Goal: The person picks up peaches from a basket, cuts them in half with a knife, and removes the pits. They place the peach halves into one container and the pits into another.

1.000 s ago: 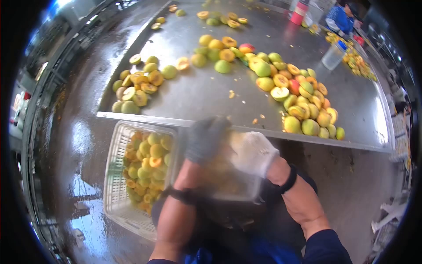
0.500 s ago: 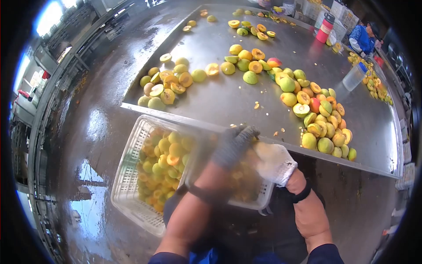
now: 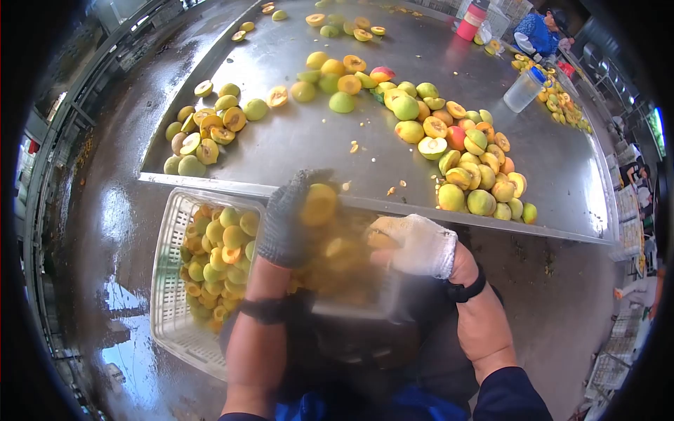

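My left hand [image 3: 284, 221], in a grey glove, is above the front edge of the metal table. Its fingers curl beside a blurred yellow peach half [image 3: 319, 204], which it appears to hold. In a white knitted glove, my right hand [image 3: 415, 244] is closed around a piece of peach [image 3: 381, 240], mostly hidden by the fingers. Below and between both hands, a second white basket [image 3: 388, 298] with blurred fruit rests close to my lap. To its left, a white plastic basket [image 3: 166, 295] is filled with peach halves [image 3: 223, 252].
On the metal table [image 3: 281, 151] lie a left group of peach halves [image 3: 209, 126] and a larger right pile [image 3: 484, 165]. A blue-capped bottle [image 3: 524, 91] and a pink flask [image 3: 472, 19] stand farther back. A person [image 3: 539, 34] in blue works at the far side.
My hands were close together over the second basket and are now apart, the left one having moved left. The camera view has shifted, so the table sits farther left and higher.
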`<state>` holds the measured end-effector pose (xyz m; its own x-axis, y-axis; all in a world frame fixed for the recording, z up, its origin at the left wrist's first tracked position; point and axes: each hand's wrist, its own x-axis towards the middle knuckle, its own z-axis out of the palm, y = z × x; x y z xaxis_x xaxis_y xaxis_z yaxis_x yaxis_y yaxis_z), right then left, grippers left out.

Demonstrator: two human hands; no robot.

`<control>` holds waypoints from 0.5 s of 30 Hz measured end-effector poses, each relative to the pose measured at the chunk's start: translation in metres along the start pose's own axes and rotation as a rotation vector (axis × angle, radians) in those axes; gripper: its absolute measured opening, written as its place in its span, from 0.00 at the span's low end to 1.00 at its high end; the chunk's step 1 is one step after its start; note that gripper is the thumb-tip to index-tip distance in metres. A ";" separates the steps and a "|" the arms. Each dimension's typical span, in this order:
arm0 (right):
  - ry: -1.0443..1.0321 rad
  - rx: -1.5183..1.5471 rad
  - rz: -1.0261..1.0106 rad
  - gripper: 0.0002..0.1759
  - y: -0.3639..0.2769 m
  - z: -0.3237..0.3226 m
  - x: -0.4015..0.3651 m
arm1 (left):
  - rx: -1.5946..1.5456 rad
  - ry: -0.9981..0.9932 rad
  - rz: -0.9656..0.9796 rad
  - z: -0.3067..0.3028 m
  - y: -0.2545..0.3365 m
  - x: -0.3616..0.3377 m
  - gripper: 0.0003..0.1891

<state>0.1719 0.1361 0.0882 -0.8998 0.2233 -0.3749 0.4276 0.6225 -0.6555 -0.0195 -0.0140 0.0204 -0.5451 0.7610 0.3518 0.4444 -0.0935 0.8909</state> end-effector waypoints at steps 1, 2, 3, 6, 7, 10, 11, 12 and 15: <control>0.045 -0.018 -0.007 0.24 0.004 0.000 -0.001 | 0.168 -0.017 0.102 -0.005 0.008 0.000 0.24; 0.100 -0.038 -0.009 0.23 0.009 0.000 -0.001 | 0.070 -0.012 0.038 -0.008 0.007 0.000 0.22; 0.159 -0.064 -0.005 0.22 0.015 -0.002 -0.002 | -0.029 -0.001 -0.024 -0.010 0.007 0.001 0.20; 0.443 -0.131 0.083 0.21 0.022 -0.012 -0.002 | -0.254 0.095 -0.372 -0.036 0.021 -0.002 0.15; 0.548 -0.170 0.055 0.20 0.027 -0.014 0.002 | -0.149 0.188 -0.407 -0.047 0.022 -0.003 0.14; 0.761 -0.249 0.239 0.21 0.057 -0.050 0.034 | 0.365 0.363 -0.356 -0.095 -0.015 -0.015 0.14; 0.776 -0.264 0.287 0.21 0.061 -0.066 0.046 | 0.600 0.381 -0.299 -0.106 -0.026 -0.017 0.15; 0.718 -0.318 0.340 0.22 0.063 -0.080 0.059 | 0.668 0.442 -0.254 -0.105 -0.023 -0.016 0.15; 0.551 -0.482 0.445 0.26 0.066 -0.102 0.102 | 0.690 0.551 -0.217 -0.099 -0.016 -0.015 0.17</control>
<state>0.0994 0.2770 0.0732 -0.6241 0.7775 -0.0774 0.7797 0.6134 -0.1256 -0.0894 -0.0874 0.0295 -0.8504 0.2860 0.4415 0.5225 0.5565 0.6459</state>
